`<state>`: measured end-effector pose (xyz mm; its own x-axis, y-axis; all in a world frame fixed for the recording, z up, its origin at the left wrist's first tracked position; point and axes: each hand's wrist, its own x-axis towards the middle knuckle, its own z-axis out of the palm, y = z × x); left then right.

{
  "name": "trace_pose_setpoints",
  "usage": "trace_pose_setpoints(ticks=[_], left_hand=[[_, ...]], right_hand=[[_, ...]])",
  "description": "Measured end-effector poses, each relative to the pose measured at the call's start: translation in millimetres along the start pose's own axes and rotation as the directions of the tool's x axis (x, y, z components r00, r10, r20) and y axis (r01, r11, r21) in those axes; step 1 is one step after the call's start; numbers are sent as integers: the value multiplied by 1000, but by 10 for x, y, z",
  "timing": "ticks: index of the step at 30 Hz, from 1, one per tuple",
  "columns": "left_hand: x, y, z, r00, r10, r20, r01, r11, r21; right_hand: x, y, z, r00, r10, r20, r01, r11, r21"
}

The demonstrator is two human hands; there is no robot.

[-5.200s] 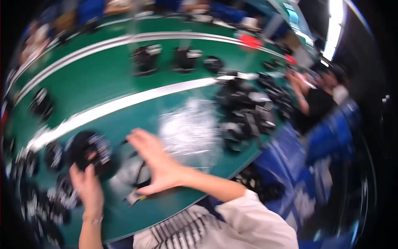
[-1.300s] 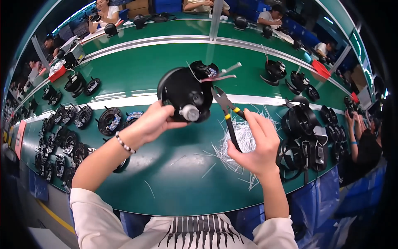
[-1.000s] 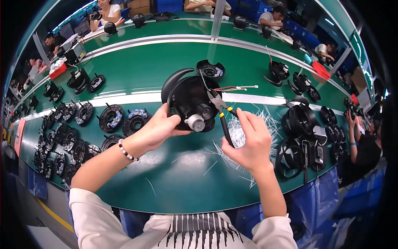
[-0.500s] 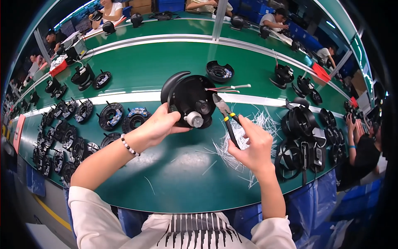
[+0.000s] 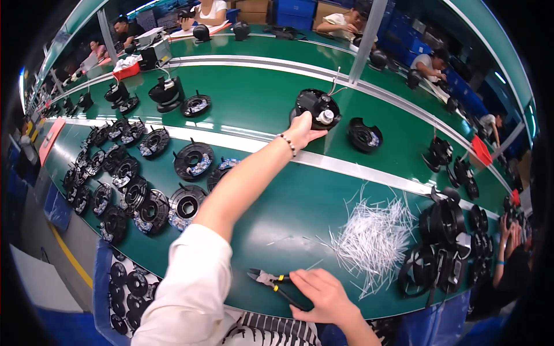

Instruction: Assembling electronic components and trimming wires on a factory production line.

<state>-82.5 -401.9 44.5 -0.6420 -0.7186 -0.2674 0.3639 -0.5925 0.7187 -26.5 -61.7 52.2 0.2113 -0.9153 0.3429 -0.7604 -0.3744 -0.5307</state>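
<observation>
Two hands busy: left hand (image 5: 301, 128) grip clenched on black fan motor (image 5: 317, 108); right hand (image 5: 323, 295) grip grasping pliers (image 5: 276, 282) on green table (image 5: 277, 207).

There is one view only, from a camera worn on the person's head, high over the near edge of the green workbench (image 5: 271, 213) and tipped steeply down and forward. Its wide lens bows the white stripe (image 5: 369, 173) and the far edge into arcs and leaves black corners. The near edge sits very close, at the bottom of the picture, where the left arm (image 5: 242, 184) and the right hand (image 5: 323, 297) enter from below. The view faces across the bench, so its far edge and the people seated behind it (image 5: 208, 8) lie small along the top. With no second view, nothing is shared.
</observation>
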Motion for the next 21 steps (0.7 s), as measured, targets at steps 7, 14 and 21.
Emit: trace_pose_setpoints(ticks=[7, 14, 21], left_hand=[[163, 202, -426, 899, -24, 438, -117, 949, 292], [-604, 1072, -623, 997, 60, 37, -63, 525, 848], [-568, 1666, -1408, 972, 234, 32, -156, 535, 830]], right_hand=[[-15, 75, 168, 998, 50, 48, -51, 998, 33], [-654, 345, -801, 628, 86, -773, -586, 707, -397], [-1497, 429, -1220, 517, 490, -702, -848, 405, -342]])
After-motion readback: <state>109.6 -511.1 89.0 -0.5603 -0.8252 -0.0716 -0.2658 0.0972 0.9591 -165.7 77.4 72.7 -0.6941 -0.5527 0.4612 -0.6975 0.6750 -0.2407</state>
